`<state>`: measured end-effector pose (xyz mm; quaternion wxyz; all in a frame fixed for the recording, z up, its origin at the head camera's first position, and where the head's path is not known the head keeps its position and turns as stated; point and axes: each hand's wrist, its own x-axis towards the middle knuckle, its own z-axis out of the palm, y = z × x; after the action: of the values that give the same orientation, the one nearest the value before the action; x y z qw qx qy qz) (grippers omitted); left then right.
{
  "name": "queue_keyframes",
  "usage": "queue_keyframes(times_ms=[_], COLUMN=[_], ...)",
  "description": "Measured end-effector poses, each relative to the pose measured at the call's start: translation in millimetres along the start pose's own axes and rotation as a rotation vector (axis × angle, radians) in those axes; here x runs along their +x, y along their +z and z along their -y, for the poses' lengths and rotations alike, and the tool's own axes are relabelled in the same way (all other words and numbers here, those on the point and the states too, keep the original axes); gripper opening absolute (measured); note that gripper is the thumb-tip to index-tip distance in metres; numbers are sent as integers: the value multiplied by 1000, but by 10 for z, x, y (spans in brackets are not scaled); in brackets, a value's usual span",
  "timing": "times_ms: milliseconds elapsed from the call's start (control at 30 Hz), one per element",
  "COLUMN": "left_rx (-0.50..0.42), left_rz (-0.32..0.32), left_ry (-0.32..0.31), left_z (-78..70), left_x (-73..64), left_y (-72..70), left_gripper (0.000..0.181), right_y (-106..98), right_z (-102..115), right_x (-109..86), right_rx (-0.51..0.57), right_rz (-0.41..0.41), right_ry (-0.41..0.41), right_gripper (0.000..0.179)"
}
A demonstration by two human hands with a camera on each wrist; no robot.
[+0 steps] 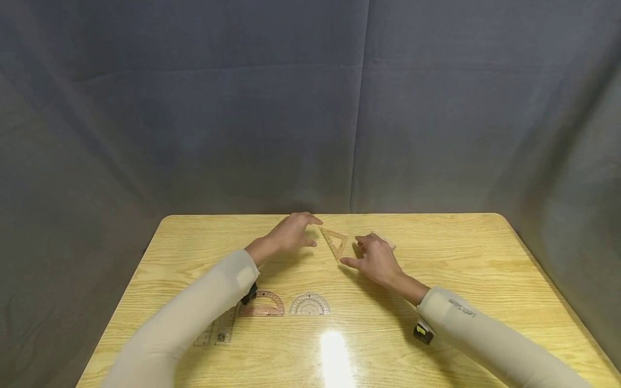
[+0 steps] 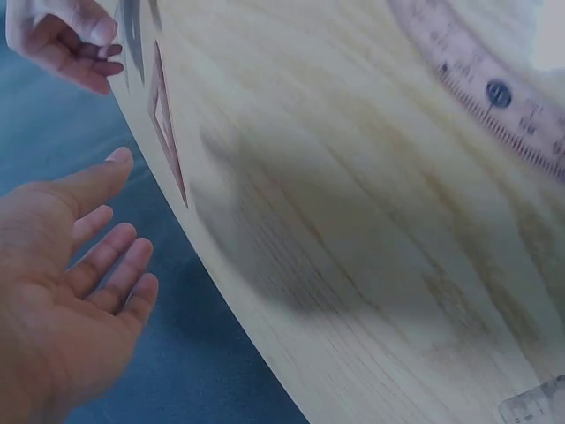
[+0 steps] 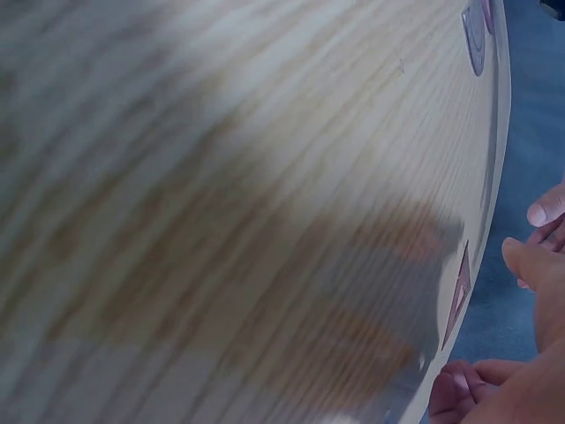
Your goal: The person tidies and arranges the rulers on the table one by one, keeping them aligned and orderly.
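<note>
Triangle lies flat on the tabletop, toward the far edge, between the two hands. Tan in the head view, slim frame, cut-out middle, one corner pointing back toward the person.

Left hand: fingers wide, thumb well apart from the index, holding nothing. Index tip sits just beside the triangle's far-left corner; left wrist view shows a gap.

Right hand: thumb and index apart, other fingers bent, nothing visibly held. Thumb tip is right at the triangle's near corner; can't tell if it's touching.

Pale item behind the right hand, mostly hidden, can't identify.

Closer in: pink protractor, then clear protractor just to its right, both flat, straight edges toward the person. Clear rulers lie left of those, partly covered by the left sleeve. Grey curtain stands behind the tabletop.
</note>
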<state>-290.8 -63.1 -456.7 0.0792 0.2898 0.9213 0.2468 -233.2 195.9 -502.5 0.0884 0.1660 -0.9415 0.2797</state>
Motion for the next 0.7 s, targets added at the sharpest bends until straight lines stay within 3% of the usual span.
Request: queue_keyframes(times_ms=[400, 700], left_rx=[40, 33], left_rz=[49, 72], left_ry=[4, 14], left_z=[64, 113], left_x=[208, 320], left_y=[12, 98], left_gripper=[59, 55], right_y=[54, 127], right_z=[-17, -11], right_x=[92, 140], right_rx=[6, 21], right_rz=[2, 18], right_ry=[40, 53], right_gripper=[68, 66])
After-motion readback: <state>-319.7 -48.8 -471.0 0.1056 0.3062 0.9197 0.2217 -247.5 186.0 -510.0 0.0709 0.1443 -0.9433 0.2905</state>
